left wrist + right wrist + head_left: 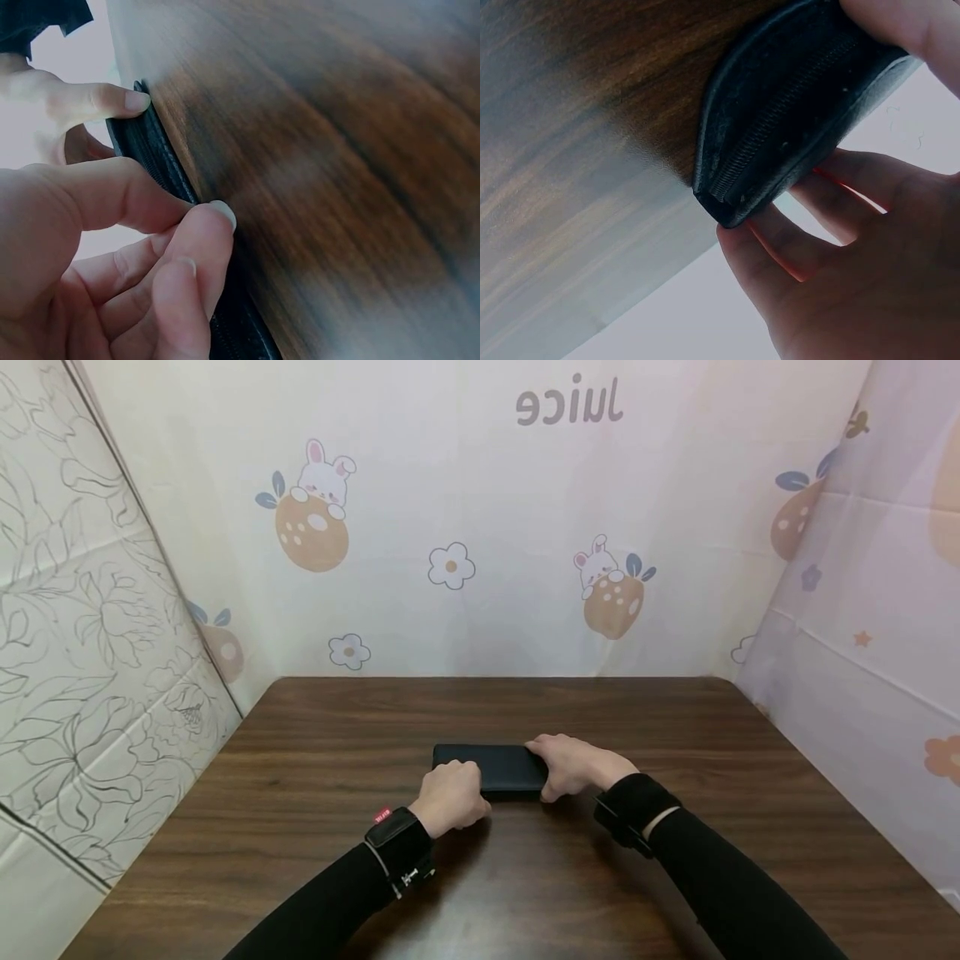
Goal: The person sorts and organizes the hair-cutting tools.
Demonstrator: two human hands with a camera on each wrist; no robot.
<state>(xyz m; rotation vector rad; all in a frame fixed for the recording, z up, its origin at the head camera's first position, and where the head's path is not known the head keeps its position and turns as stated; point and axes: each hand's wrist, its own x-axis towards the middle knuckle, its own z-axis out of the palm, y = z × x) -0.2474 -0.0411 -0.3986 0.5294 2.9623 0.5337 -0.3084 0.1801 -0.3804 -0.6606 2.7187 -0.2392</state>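
A black zip wallet [512, 767] lies on the wooden table, its long side facing me. My right hand [576, 766] grips its right end, thumb on the near edge and fingers round the far corner. In the right wrist view the zipper [761, 124] runs shut along that end between the leather edges. At the near long edge, toward the left, my left hand [450, 797] pinches with thumb and index finger at the zipper line. Its fingertips [206, 236] hide whatever small part is between them. The wallet's left end is partly behind this hand.
The brown wood-grain table [360, 718] reaches back to a pale curtain [465, 485] printed with rabbits and fruit. A white sheet with flower line drawings [105, 635] hangs along the left side. Black bands [401, 845] circle both wrists.
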